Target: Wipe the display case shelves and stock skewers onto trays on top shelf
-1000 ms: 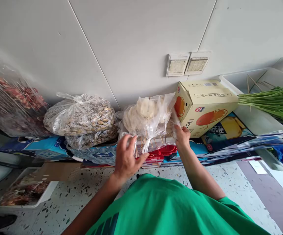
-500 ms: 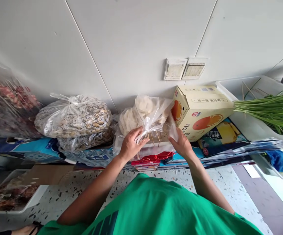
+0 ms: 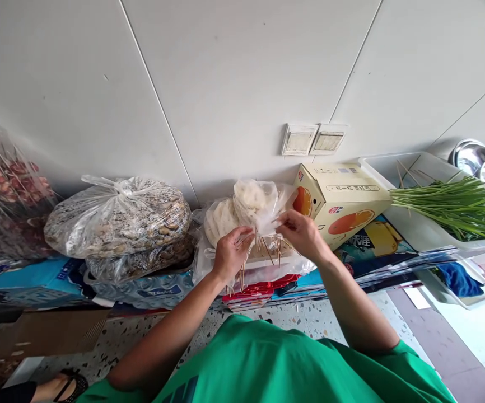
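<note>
In the head view, a clear plastic bag (image 3: 263,215) covers pale, round, flat food pieces (image 3: 220,217) on wooden skewers (image 3: 271,252). My right hand (image 3: 303,232) pinches the bag's plastic between thumb and fingers, above the skewer ends. Close by, my left hand (image 3: 231,254) has thumb and fingertips closed at the bag's near edge, by the skewers. Whether it grips plastic or a stick is hard to make out. The skewer ends point toward me, over a plastic-lined tray below.
Left stand a tied bag of grey, speckled food (image 3: 120,218) and bagged meat skewers (image 3: 9,179). On the right are an orange-printed carton (image 3: 347,196) and a white tub (image 3: 414,229) with green stalks (image 3: 456,210). A person's sandaled foot (image 3: 68,386) shows lower left.
My right hand has moved left and up from the bag's right side to pinch it near the middle. The left hand stays beside the skewers. The camera view has shifted slightly.
</note>
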Demonstrator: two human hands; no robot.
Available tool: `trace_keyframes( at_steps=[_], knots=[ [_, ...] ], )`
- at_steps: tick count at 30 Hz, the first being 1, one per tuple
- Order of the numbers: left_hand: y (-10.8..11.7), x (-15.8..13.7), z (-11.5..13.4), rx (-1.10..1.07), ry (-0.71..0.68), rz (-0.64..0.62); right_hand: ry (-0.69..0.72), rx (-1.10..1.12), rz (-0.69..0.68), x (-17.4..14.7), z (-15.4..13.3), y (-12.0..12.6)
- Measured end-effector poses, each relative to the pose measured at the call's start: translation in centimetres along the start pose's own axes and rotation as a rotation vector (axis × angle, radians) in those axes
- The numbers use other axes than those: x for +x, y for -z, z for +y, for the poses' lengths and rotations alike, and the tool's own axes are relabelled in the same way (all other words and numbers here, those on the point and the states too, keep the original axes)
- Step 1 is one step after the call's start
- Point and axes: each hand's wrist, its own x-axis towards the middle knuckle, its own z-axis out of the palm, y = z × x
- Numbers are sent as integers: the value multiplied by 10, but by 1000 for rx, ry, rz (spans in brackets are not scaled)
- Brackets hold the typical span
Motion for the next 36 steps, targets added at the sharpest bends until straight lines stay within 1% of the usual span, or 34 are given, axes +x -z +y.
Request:
trace_keyframes(
  at_steps=[2,3,4,6,7,8,9,11,12,13,14,15,17,19,20,21,23,24,25,28,29,30,32,33,34,36],
  knots=[
    [-2,4,-1,2,34,-24,-116,227,-2,0,4,10],
    [-3,5,-1,19,26,-24,-154,324,-14,-1,6,14],
    [-4,5,-2,32,1,-20,-170,395,-41,-2,7,15],
    [-5,4,-1,54,-63,-20,-128,433,-113,-6,9,11],
    [-5,3,0,67,-97,-40,-80,394,-129,-9,10,7],
    [-5,3,2,86,-139,-73,-24,316,-103,-13,10,3],
    [-6,3,4,114,-185,-110,30,205,-22,-17,11,-2],
    [-7,5,9,176,-254,-156,113,-65,254,-26,10,-9],
    [-8,6,13,193,-262,-167,142,-183,365,-30,10,-11],
    [-8,8,17,201,-251,-175,171,-267,419,-33,9,-13],
    [-8,9,21,202,-229,-191,201,-318,410,-35,9,-15],
    [-8,10,25,192,-207,-219,229,-340,357,-35,9,-16],
    [-4,11,35,147,-187,-333,270,-338,249,-30,12,-18],
    [2,13,44,101,-155,-452,276,-321,232,-21,15,-22],
    [5,14,47,84,-125,-479,272,-314,242,-17,17,-24],
    [8,15,50,80,-93,-472,270,-311,255,-14,18,-26],
    [13,17,53,144,-66,-393,268,-317,279,-9,20,-31],
    [14,18,54,220,-87,-341,267,-321,294,-8,21,-33],
    [15,19,55,325,-136,-275,264,-326,308,-8,21,-35],
    [13,20,59,664,-391,-48,280,-344,321,-10,22,-38],
    [12,21,60,719,-487,-23,302,-348,315,-11,21,-38],
    [10,22,62,734,-574,-46,329,-345,300,-11,22,-37],
    [5,25,64,707,-689,-189,374,-313,264,-12,22,-37],
    [3,27,65,701,-706,-260,386,-294,254,-12,22,-37],
    [1,29,65,718,-700,-304,389,-280,249,-13,22,-37],
    [-2,33,66,804,-659,-344,388,-270,260,-13,20,-36]
  ],
)
